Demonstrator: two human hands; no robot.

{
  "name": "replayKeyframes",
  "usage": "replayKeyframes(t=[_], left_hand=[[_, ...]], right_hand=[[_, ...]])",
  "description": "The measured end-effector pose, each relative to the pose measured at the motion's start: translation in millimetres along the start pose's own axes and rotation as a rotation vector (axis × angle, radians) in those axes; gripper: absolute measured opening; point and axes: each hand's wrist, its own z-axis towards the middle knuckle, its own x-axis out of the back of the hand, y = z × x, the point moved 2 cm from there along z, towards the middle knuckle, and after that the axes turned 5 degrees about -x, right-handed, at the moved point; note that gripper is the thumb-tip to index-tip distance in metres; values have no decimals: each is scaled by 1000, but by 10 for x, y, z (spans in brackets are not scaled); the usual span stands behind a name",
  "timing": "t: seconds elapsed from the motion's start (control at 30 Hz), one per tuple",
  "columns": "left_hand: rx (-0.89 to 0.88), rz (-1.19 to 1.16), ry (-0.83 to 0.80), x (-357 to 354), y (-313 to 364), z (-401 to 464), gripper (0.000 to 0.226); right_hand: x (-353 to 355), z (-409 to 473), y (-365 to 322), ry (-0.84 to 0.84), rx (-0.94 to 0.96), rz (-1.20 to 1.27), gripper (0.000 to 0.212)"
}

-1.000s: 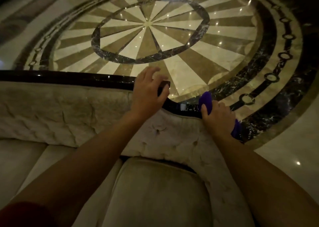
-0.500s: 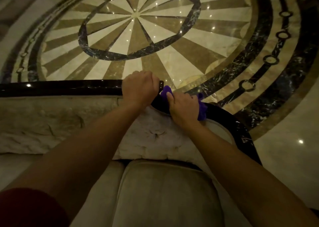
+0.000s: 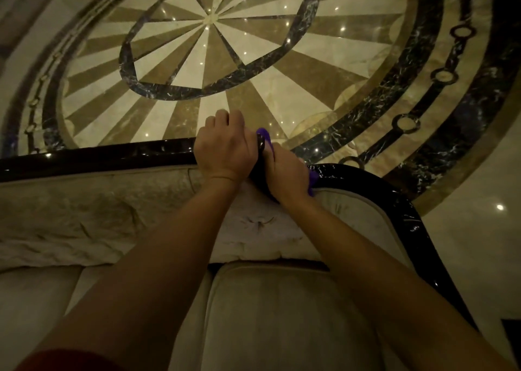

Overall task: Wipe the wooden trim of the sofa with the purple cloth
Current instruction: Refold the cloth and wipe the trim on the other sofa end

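Note:
The sofa's dark glossy wooden trim [image 3: 98,157] runs along the top of the cream backrest and curves down on the right [image 3: 394,204]. My left hand [image 3: 225,150] grips the trim where the straight rail ends, fingers curled over it. Right beside it, touching, my right hand [image 3: 284,173] presses the purple cloth [image 3: 265,136] against the trim. Only small parts of the cloth show, above the fingers and at the hand's right edge [image 3: 312,181].
The cream tufted backrest [image 3: 84,218] and seat cushions [image 3: 282,314] fill the lower view. Behind the sofa lies a polished marble floor [image 3: 211,46] with a starburst pattern and dark rings. A dark object sits at the right edge [image 3: 511,328].
My right hand slid the cloth leftward and up along the curved trim until it met my left hand. My left hand closed its fingers over the rail.

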Motion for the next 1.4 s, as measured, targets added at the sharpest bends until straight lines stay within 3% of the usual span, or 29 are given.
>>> replayKeyframes(t=[0.07,0.13,0.3,0.43,0.5,0.6,0.7,0.8,0.87,0.93,1.1,1.27,1.4], left_hand=[[-5,37,-25,21,17,-5,34],[-8,43,-40,31,20,-15,36],[-26,23,-36,24,-5,-24,34],[-52,27,0,-19,-15,-26,29],[-63,24,12,-33,-18,-25,28],[-42,7,2,-23,-29,-17,29],[-34,12,-13,-13,-21,-21,32],[-31,7,-14,-29,-27,-15,34],[-26,4,-19,-34,-17,-9,33],[-25,9,-31,-24,-21,-7,33],[-42,-41,-53,0,-30,-8,37],[-20,-58,-93,-23,-65,-42,36],[1,-103,-132,33,-48,-100,40]], right_hand=[[181,-15,209,-8,129,-353,51],[449,-18,475,4,193,-545,49],[1234,-154,1178,163,-8,-490,60],[1182,-326,1186,303,-102,-592,58],[1087,-288,997,296,-131,-583,55],[685,-173,541,139,-24,-602,50],[104,-40,-8,36,-66,-386,45],[-138,89,-264,13,-303,197,41],[-114,79,-209,32,-277,268,44],[-53,36,-137,6,-150,168,48],[343,-17,322,11,144,-548,48],[949,-249,894,183,8,-560,46],[1268,-693,1243,178,-82,-552,49]])
